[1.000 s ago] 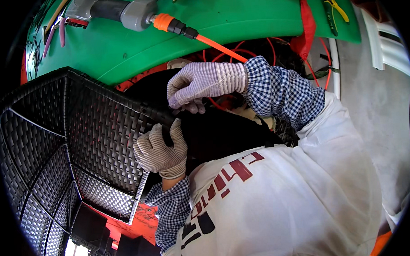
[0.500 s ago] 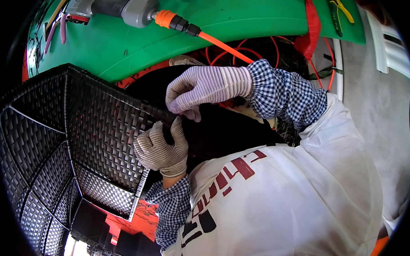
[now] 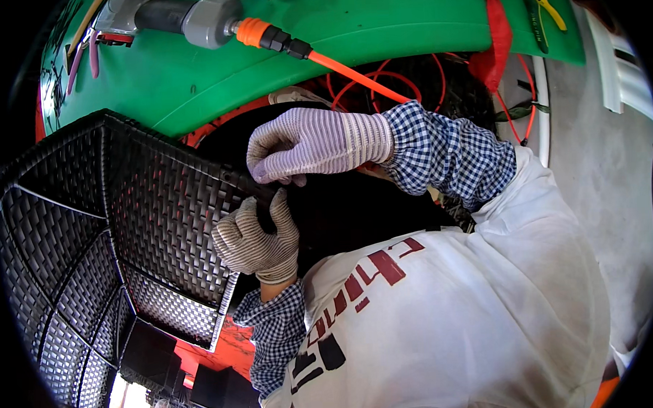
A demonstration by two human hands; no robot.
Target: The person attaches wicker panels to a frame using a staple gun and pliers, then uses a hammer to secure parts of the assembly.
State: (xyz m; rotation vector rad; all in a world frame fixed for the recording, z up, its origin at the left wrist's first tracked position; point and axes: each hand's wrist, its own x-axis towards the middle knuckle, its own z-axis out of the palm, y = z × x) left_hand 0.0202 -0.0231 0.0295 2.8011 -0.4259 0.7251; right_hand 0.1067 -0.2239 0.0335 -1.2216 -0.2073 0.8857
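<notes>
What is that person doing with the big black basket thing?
A person in a white shirt with checked sleeves and knit work gloves is handling a black woven-pattern plastic basket. The left hand grips the basket's near edge, and the right hand presses on the same edge just above it, fingers curled over the rim. Behind the basket is a green table with a grey power tool and an orange cable trailing from it.

no packages, labels, signs or screens in view.
</notes>
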